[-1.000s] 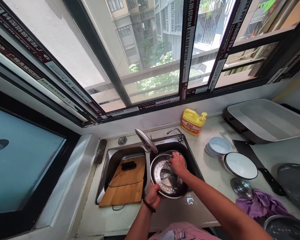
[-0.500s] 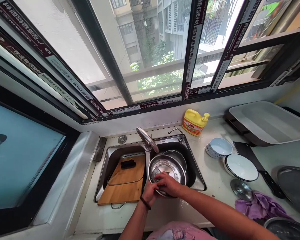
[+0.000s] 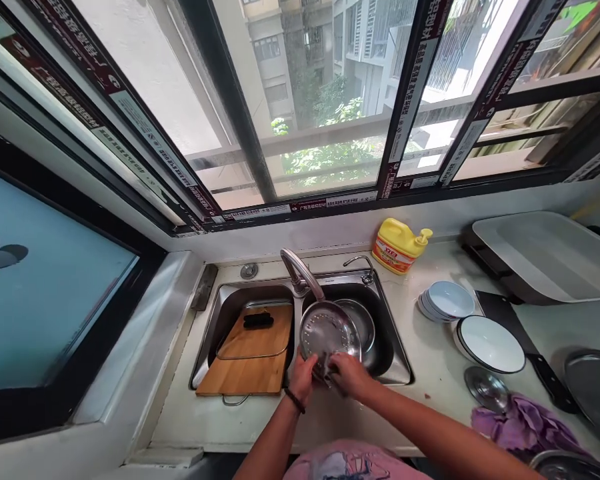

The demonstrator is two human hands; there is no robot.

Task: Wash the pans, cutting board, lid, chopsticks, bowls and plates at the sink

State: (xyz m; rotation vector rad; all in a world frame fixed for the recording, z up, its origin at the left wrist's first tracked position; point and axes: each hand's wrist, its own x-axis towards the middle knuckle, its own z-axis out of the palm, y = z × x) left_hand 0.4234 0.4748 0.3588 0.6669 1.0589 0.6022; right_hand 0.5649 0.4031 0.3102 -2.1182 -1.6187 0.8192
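A round steel pan point(image 3: 329, 329) is tilted up over the right basin of the double sink point(image 3: 397, 363). My left hand point(image 3: 303, 377) grips its near rim. My right hand point(image 3: 349, 373) is closed on a dark scrubbing pad and presses it against the pan's lower edge. A second steel bowl point(image 3: 365, 321) lies in the basin behind the pan. The curved tap point(image 3: 300, 273) stands just above the pan.
A wooden cutting board point(image 3: 253, 353) lies across the left basin. Right of the sink sit a yellow detergent bottle point(image 3: 399, 245), stacked pale bowls point(image 3: 445, 300), a white bowl point(image 3: 490, 343), a cleaver point(image 3: 525, 347), a small lid point(image 3: 485, 387), a purple cloth point(image 3: 523, 427) and a large tray point(image 3: 545, 257).
The pan has tipped more upright. My right hand has slid from the pan's far inside down to its near edge, beside my left hand.
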